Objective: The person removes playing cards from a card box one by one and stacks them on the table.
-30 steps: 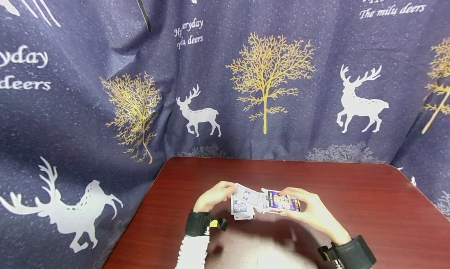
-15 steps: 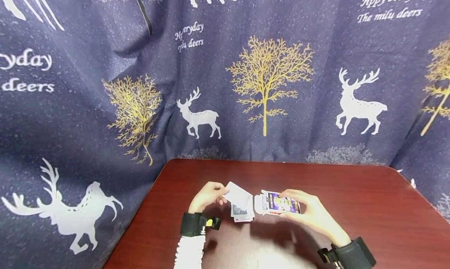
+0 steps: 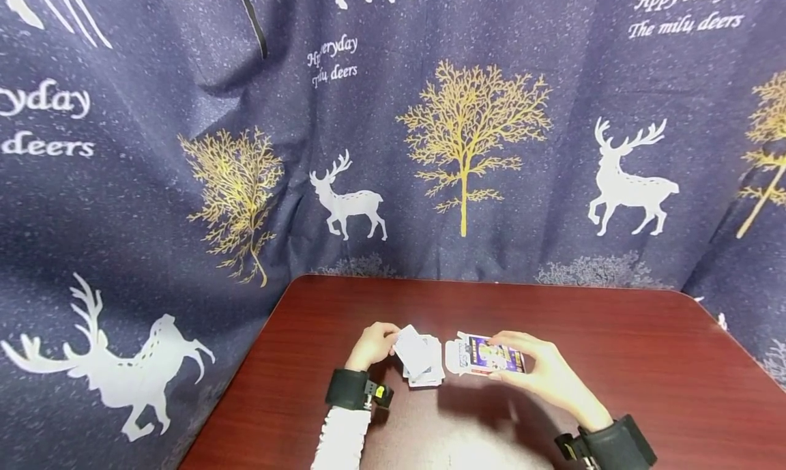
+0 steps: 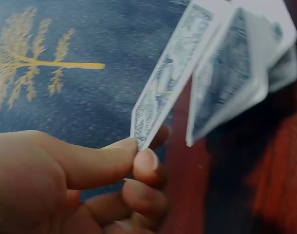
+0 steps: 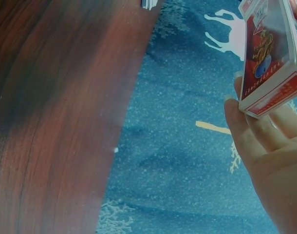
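My left hand pinches a playing card by one corner, between thumb and fingertips. In the head view that card lies tilted over a loose stack of playing cards, partly covering it. The left wrist view shows blue-patterned backs on the held card and on the stack beside it. To the right, my right hand grips a card box across its width, thumb on one side and fingers on the other. The box's white end flap hangs open toward the stack. Its red side and end show in the right wrist view.
A dark red wooden table lies under both hands, its far edge against a blue curtain printed with deer and trees. Black straps with small cameras sit on both wrists.
The left hand has drawn the card leftward, away from the box's open end, and it now lies over the stack. The right hand and box have stayed nearly still.
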`<state>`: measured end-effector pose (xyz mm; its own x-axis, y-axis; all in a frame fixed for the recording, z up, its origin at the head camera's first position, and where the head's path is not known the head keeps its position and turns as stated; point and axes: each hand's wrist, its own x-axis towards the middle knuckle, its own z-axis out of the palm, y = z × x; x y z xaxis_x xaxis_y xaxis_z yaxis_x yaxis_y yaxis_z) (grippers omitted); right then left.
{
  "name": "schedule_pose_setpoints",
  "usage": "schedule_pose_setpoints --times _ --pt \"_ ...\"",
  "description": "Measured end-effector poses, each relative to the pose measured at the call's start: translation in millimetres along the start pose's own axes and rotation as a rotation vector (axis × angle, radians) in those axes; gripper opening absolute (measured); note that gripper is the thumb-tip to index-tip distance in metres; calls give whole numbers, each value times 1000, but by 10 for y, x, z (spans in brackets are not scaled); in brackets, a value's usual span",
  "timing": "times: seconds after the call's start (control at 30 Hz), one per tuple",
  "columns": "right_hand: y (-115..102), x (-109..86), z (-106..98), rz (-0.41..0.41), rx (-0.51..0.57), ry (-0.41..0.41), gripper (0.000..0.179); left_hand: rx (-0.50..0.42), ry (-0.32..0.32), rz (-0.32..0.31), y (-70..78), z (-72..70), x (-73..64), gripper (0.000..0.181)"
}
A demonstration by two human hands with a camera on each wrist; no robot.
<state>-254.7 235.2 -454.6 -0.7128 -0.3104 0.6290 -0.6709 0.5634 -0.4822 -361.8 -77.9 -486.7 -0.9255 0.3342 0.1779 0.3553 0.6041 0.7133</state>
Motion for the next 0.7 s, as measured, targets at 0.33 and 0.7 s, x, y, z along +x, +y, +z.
schedule_pose_setpoints --times 0.33,0.7 --pt "142 -21 11 10 37 -34 48 104 -28 94 -70 99 81 19" --pt "137 -25 40 9 -6 -27 48 159 -27 158 -93 156 160 22"
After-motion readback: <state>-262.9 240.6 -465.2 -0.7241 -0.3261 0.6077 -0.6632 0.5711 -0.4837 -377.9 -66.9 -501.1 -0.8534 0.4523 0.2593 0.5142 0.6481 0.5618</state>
